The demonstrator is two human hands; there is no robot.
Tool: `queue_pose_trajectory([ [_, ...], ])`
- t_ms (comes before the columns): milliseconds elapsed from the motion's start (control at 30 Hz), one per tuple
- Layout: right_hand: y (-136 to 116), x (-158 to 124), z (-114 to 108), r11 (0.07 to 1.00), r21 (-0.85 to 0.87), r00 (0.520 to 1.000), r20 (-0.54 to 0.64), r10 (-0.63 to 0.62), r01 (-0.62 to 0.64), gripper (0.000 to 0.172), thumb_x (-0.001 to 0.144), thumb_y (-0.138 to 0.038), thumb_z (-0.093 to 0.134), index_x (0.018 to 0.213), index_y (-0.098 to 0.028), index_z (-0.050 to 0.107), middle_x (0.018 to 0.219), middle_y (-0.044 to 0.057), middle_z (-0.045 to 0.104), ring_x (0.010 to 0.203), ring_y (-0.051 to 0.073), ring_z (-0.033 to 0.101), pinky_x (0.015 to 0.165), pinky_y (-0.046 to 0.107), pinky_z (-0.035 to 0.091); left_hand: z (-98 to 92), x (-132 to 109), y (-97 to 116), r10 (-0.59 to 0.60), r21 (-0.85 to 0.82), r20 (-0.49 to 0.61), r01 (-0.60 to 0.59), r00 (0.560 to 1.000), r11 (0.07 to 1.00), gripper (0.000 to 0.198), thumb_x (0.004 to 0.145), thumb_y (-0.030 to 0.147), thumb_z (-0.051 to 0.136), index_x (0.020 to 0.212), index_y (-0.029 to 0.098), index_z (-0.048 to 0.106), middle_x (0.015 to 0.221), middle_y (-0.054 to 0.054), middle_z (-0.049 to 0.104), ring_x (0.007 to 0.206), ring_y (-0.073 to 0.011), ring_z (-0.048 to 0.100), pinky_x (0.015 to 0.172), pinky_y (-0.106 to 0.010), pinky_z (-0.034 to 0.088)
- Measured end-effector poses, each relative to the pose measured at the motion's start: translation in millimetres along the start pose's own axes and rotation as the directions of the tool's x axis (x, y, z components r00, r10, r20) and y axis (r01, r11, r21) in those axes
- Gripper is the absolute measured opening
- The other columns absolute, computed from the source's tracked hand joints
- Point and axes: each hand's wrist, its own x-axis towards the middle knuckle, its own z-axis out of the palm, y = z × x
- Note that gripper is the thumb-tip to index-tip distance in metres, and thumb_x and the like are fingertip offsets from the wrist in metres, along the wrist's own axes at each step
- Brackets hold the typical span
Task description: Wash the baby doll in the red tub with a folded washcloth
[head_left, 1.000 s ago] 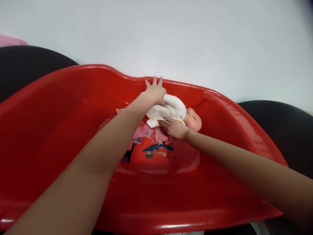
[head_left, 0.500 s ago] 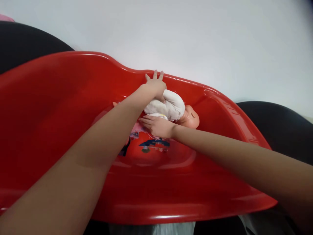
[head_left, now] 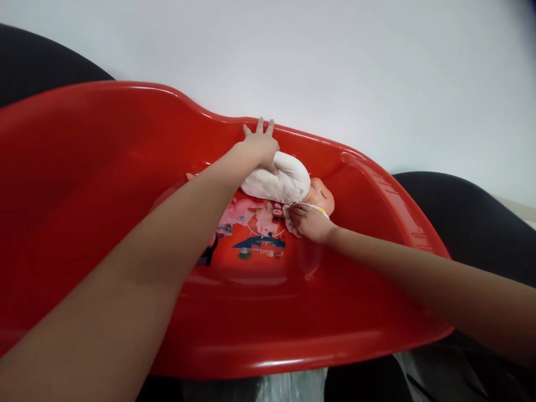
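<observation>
A baby doll (head_left: 288, 176) in white clothing lies on its side in a red plastic baby bathtub (head_left: 234, 335), its bare head (head_left: 321, 195) toward the right. Over the doll's left part my left hand (head_left: 262, 146) has its fingers spread toward the far rim, while the thumb rests on the white clothing. Below the doll's neck, my right hand (head_left: 314, 223) grips a small white cloth (head_left: 290, 219) with a yellow edge. Part of the doll's lower end is hidden by my left forearm.
A picture sticker (head_left: 259, 243) with worn pink and blue parts covers the tub's floor. Black rounded shapes (head_left: 469, 223) stand beside the tub, on the right and the upper left. A pale surface (head_left: 335, 61) spreads beyond the far rim.
My right hand has slid to the right with the cloth, from the doll's body toward its head, uncovering more of the sticker. My left hand stays on the doll.
</observation>
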Motion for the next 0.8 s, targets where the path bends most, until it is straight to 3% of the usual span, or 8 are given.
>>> queue_pose_trajectory([
  [100,10.1,-19.1,-13.8,0.999,0.033,0.999,-0.048,-0.018,0.02,0.04,0.095,-0.004,0.045,0.12,-0.01,0.076,0.133,0.019,0.07,0.136,0.031,0.058,0.122,0.049,0.039,0.1,0.0,-0.2,-0.006,-0.019,-0.009,0.006,1.0,1.0,0.074,0.066,0.056,0.087,0.131,0.024,0.071,0.177,-0.003,0.0,0.154,-0.0554,-0.012,0.119,-0.074,-0.005],
  [200,28.8,-39.4,-34.5,0.999,0.044,0.969,-0.246,0.0,0.011,0.052,0.098,-0.005,0.04,0.147,-0.009,0.057,0.156,0.018,0.051,0.15,0.032,0.041,0.122,0.055,0.037,-0.1,0.1,-0.6,-0.004,-0.043,-0.013,0.003,1.0,0.999,0.073,0.064,0.052,0.089,0.129,0.024,0.072,0.177,-0.003,0.001,0.154,-0.0561,-0.011,0.118,-0.075,-0.006],
  [267,36.9,-50.4,-42.5,0.997,0.023,0.95,-0.304,0.072,-0.068,0.058,0.098,-0.005,0.038,0.156,-0.009,0.046,0.165,0.018,0.038,0.155,0.034,0.031,0.122,0.058,0.036,-0.5,-0.1,-0.4,-0.009,-0.054,-0.009,0.009,1.0,0.998,0.071,0.064,0.05,0.09,0.127,0.023,0.072,0.177,-0.004,0.002,0.153,-0.0574,-0.012,0.117,-0.076,-0.005],
  [400,30.6,-59.4,-28.3,0.982,0.015,0.95,-0.25,0.188,-0.19,0.06,0.098,-0.004,0.033,0.157,0.0,0.039,0.168,0.024,0.027,0.157,0.037,0.025,0.12,0.057,0.039,-1.5,-2.2,1.3,-0.031,-0.091,-0.02,0.029,0.999,0.995,0.067,0.066,0.047,0.09,0.126,0.023,0.073,0.177,-0.005,0.004,0.152,-0.0587,-0.014,0.118,-0.076,-0.005],
  [533,20.2,-64.7,-4.7,0.993,0.022,0.974,-0.197,0.114,-0.112,0.059,0.097,-0.005,0.034,0.156,0.0,0.04,0.166,0.026,0.03,0.159,0.036,0.018,0.126,0.06,0.029,-2.3,-3.9,3.0,-0.03,-0.05,-0.008,0.03,1.0,0.998,0.064,0.07,0.048,0.087,0.128,0.023,0.073,0.177,-0.003,0.001,0.153,-0.0571,-0.014,0.118,-0.076,-0.005],
  [667,29.7,-79.8,-18.9,0.998,0.063,0.978,-0.207,0.025,-0.012,0.056,0.1,-0.008,0.031,0.153,-0.011,0.049,0.166,0.017,0.038,0.157,0.032,0.027,0.124,0.058,0.034,-1.9,-3.0,2.0,-0.015,-0.033,0.0,0.015,1.0,0.999,0.066,0.07,0.052,0.087,0.128,0.023,0.073,0.177,-0.004,0.001,0.153,-0.0569,-0.012,0.118,-0.076,-0.005],
  [800,40.1,-83.1,-63.0,0.988,0.116,0.924,-0.357,0.139,-0.104,0.047,0.104,-0.019,0.034,0.146,-0.017,0.056,0.157,0.017,0.049,0.145,0.034,0.044,0.115,0.055,0.042,-2.1,-2.5,1.8,-0.009,-0.03,0.002,0.009,1.0,1.0,0.071,0.066,0.053,0.088,0.128,0.022,0.073,0.177,-0.004,-0.002,0.153,-0.0577,-0.013,0.118,-0.076,-0.006],
])
